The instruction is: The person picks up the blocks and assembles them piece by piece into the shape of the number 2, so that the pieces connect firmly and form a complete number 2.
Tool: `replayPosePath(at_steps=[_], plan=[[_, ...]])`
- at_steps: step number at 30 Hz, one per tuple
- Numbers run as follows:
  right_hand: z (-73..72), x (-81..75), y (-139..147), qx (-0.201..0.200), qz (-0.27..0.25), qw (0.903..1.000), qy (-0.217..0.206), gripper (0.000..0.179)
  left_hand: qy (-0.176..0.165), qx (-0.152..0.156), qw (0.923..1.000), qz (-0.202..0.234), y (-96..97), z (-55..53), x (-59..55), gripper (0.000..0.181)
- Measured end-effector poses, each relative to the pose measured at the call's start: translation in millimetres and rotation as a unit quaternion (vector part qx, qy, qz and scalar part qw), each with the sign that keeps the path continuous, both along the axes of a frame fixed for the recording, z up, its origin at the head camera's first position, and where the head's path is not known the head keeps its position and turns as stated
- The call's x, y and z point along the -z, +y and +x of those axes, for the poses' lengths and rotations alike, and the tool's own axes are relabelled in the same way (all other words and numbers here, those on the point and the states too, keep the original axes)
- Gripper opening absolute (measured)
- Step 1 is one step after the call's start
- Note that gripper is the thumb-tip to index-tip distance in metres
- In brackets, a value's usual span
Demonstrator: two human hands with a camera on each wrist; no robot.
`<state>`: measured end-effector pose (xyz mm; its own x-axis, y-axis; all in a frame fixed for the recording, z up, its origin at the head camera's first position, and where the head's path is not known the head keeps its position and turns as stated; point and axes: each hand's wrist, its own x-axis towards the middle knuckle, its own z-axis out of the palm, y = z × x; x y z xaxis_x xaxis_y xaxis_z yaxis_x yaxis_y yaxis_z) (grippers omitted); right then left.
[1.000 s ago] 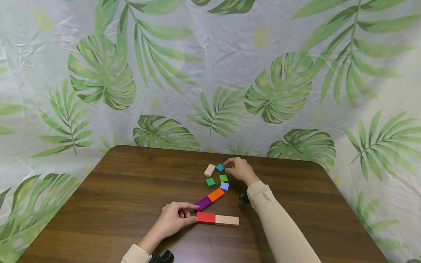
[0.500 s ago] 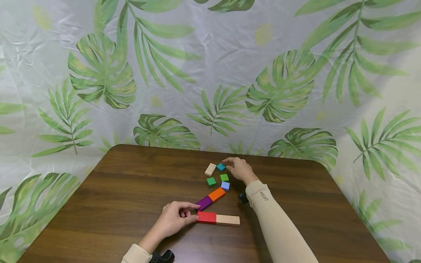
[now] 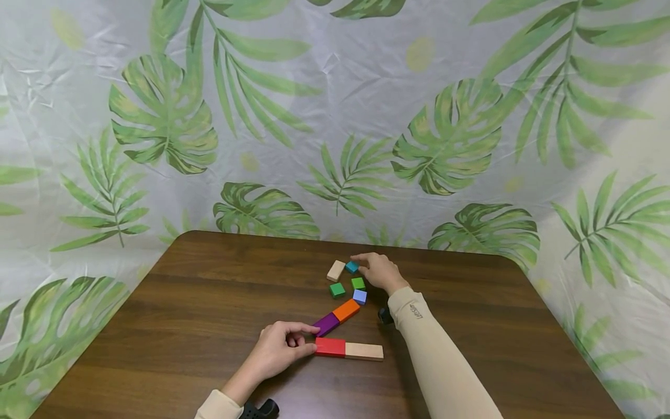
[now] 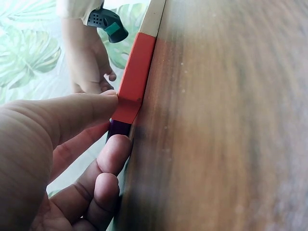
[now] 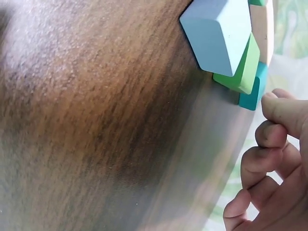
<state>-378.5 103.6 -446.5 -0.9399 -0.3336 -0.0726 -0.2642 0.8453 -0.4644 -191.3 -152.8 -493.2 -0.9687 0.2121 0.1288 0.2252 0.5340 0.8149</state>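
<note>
Lots of small painted wooden-looking blocks on a dark brown wood-grain table [image 3: 209,291] here, and the left hand [image 3: 274,350] seems to be bracing two rows at once. Its thumb touches the end of a flat red rectangular block [image 3: 331,347], the index finger reaches a flat purple rectangular block [image 3: 327,325], and those two tips are spread rather than pinching one thing; probably stops both from sliding. Red sits end to end with a pale, unpainted rectangular block [image 3: 364,351], purple likewise with a bright orange rectangular block [image 3: 346,311], so you get a V, narrow by that hand. Beyond orange there's a little periwinkle-blue cube-like block [image 3: 360,297], then a lime-green one [image 3: 358,284], with a darker green one [image 3: 337,290] off to the left. Right hand [image 3: 382,272] has thumb and index tips around a small teal block [image 3: 352,267] at the far end, just beside another pale rectangular block [image 3: 336,270]. Coming from both sides would suit nudging its angle, imo, but I honestly can't tell if they're clamped on it or slightly apart.
</note>
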Motion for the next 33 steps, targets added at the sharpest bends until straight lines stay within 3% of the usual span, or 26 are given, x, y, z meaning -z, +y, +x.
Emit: replayPosePath(at_steps=[14,33], plan=[[-2.6,3.4,1.1,-0.023,-0.014,0.9996,0.006,0.040,0.001,-0.001,1.0000,-0.002,-0.2,-0.8,0.6,0.025],[-4.1,5.7,0.2,-0.008,-0.030,0.9994,-0.012,0.033,-0.003,-0.003,1.0000,0.000,0.7,-0.2,0.6,0.025]])
